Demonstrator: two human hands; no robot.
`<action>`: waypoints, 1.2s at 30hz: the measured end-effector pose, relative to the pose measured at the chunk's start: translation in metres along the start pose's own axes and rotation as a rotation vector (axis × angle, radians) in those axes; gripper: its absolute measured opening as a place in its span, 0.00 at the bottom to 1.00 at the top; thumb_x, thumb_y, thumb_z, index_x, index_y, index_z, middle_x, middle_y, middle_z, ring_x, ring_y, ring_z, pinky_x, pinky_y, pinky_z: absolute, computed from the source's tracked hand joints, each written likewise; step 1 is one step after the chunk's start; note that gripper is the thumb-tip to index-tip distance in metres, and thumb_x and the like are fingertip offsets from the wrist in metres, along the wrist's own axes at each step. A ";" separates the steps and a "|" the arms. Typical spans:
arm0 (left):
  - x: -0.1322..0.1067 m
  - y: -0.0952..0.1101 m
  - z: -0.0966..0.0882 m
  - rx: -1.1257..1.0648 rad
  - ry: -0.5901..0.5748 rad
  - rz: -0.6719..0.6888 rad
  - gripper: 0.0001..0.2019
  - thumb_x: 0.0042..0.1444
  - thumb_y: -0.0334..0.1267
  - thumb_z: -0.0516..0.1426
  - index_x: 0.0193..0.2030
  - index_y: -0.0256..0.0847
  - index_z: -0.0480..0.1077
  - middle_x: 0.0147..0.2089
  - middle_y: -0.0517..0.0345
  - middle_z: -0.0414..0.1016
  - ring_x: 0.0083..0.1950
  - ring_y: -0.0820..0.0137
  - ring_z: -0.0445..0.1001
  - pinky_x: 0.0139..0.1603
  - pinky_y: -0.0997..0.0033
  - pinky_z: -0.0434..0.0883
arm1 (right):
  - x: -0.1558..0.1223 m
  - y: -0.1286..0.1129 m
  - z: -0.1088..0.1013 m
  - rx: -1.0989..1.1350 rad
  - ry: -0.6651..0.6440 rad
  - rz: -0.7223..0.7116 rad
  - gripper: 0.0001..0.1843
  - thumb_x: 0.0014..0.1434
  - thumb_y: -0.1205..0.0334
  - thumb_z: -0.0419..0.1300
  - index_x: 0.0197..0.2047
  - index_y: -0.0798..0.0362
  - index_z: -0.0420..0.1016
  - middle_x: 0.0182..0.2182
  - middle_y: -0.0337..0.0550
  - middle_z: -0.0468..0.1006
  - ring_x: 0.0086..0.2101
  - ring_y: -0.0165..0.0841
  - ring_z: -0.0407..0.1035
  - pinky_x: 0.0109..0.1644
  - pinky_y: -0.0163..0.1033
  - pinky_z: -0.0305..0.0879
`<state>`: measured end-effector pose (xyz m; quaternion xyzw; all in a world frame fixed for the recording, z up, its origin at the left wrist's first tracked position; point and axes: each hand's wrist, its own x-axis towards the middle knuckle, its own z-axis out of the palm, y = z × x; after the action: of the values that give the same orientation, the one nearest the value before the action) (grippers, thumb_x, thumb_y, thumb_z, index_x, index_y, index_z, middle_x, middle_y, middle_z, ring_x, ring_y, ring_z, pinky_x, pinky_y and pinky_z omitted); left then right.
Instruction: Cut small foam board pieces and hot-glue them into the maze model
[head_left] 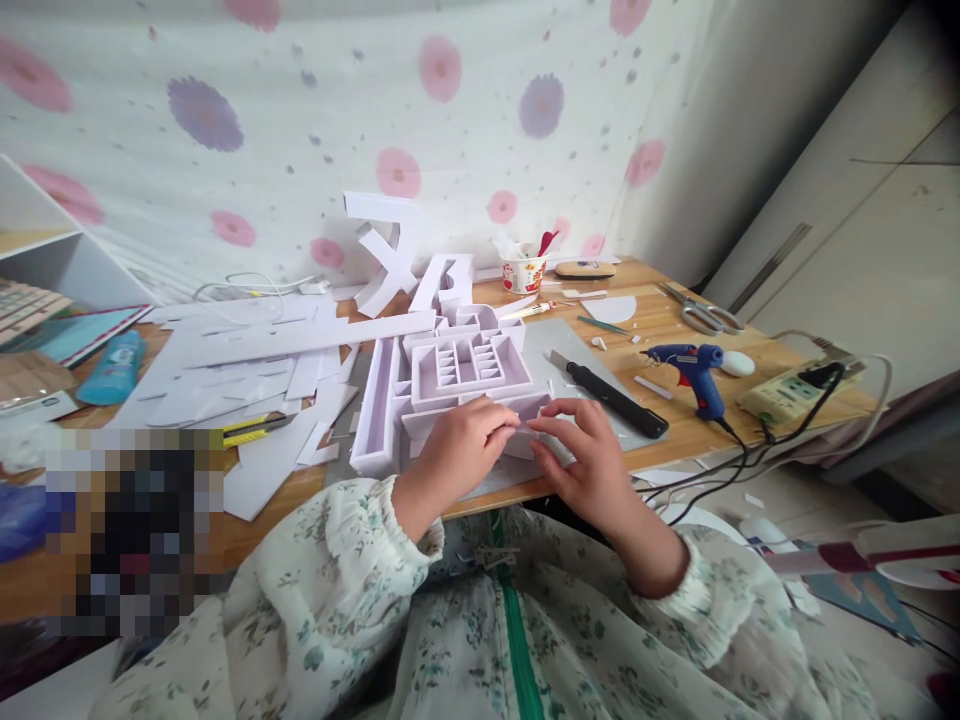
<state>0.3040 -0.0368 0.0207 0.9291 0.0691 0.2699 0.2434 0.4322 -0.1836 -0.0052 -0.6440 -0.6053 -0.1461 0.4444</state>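
Paper model pinched by left hand, right hand.

Hands: 2, left hand, right hand. Model: 1. Cutters: 2, black cutter, yellow cutter. Glue gun: 1. Scissors: 1 pair. Cup: 1. Power strip: 1. Bottle: 1.

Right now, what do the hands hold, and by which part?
Both the left hand and the right hand grip the white foam-board model by its near front wall.
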 end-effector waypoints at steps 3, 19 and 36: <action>-0.001 0.001 0.001 0.012 0.013 0.032 0.09 0.60 0.25 0.55 0.38 0.42 0.75 0.37 0.58 0.79 0.39 0.68 0.77 0.41 0.69 0.72 | 0.002 -0.001 0.002 -0.027 -0.018 0.012 0.12 0.59 0.71 0.59 0.45 0.48 0.73 0.44 0.48 0.71 0.45 0.42 0.67 0.49 0.51 0.66; -0.002 -0.002 0.005 -0.021 0.025 0.061 0.10 0.61 0.25 0.53 0.38 0.40 0.74 0.36 0.56 0.77 0.38 0.69 0.75 0.39 0.70 0.71 | 0.004 0.002 0.005 0.091 0.008 0.032 0.09 0.59 0.72 0.59 0.40 0.48 0.76 0.38 0.44 0.74 0.41 0.39 0.68 0.45 0.47 0.66; -0.002 0.004 0.000 0.029 -0.017 0.018 0.09 0.59 0.26 0.54 0.39 0.41 0.73 0.36 0.56 0.75 0.35 0.69 0.74 0.36 0.70 0.71 | -0.006 0.003 -0.002 0.008 0.014 -0.013 0.15 0.60 0.71 0.60 0.49 0.48 0.73 0.43 0.48 0.72 0.43 0.41 0.68 0.47 0.51 0.66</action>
<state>0.3028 -0.0410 0.0215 0.9354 0.0624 0.2630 0.2278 0.4340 -0.1886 -0.0100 -0.6371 -0.6070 -0.1513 0.4503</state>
